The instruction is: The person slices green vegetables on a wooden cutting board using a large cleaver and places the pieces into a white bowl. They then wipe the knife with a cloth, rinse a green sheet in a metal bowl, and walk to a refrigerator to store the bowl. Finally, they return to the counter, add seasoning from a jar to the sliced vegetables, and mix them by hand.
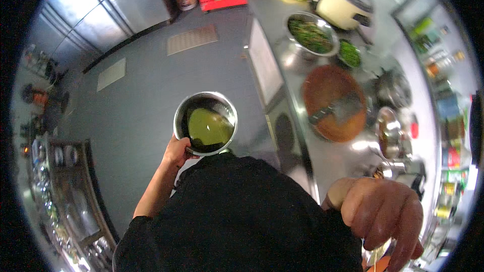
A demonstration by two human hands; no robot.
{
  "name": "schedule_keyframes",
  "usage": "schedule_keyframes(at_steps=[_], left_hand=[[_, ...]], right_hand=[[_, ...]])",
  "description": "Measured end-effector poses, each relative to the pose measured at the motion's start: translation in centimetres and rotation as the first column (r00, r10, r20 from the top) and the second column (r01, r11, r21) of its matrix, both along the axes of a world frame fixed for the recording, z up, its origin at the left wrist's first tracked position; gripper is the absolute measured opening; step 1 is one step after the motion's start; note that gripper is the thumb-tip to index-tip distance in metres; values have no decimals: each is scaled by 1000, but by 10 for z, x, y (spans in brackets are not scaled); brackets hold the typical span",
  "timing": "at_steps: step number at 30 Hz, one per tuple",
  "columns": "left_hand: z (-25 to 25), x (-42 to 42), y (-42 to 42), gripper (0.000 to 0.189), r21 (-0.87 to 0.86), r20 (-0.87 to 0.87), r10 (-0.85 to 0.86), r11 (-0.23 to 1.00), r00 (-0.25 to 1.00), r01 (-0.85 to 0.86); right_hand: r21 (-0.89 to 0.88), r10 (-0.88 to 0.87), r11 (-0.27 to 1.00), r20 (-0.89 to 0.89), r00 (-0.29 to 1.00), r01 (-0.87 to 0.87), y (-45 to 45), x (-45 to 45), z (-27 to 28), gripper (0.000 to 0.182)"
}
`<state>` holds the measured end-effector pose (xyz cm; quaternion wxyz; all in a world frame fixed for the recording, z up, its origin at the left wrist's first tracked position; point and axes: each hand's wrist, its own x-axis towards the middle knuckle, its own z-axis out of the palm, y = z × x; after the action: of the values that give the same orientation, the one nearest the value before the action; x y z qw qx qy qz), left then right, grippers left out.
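My left hand (177,151) grips the near left edge of a round stainless-steel pot (232,121), thumb up by the rim. Inside the pot lies a yellow-green liquid (210,126) with a shiny surface. The pot is held in front of my body, above the floor. My right hand (383,211) is raised close to the camera at the lower right, its fingers curled downward. Whether it holds anything is hidden. Below its fingers show a thin pale strand and part of an orange thing (378,263), too cut off to identify.
Along the right runs a steel counter (274,15). On it are a round chopping board (325,83) with a cleaver (346,107), a bowl of chopped greens (310,36) and a cream rice cooker (340,3). Mats (193,39) lie on the grey floor; a shelf rack (72,189) stands left.
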<state>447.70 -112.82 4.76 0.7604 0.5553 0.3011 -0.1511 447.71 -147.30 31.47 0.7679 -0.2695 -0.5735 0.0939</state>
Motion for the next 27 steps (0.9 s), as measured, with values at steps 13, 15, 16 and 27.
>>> schedule_keyframes(at_steps=[13,15,16,27], left_hand=[[-5,154,164,51,-46,-20,431,901,902,-432],[-15,192,184,47,-117,-8,456,884,890,-453],[-18,212,195,45,-133,10,479,871,878,-474],[-21,433,290,50,-195,-137,691,684,710,-703]], right_hand=[[-100,550,832,27,835,-545,170,279,5,37],[-35,522,853,24,853,-521,187,322,5,37],[-1,509,861,27,860,-509,196,347,8,37],[52,748,659,52,661,-750,300,626,45,37]])
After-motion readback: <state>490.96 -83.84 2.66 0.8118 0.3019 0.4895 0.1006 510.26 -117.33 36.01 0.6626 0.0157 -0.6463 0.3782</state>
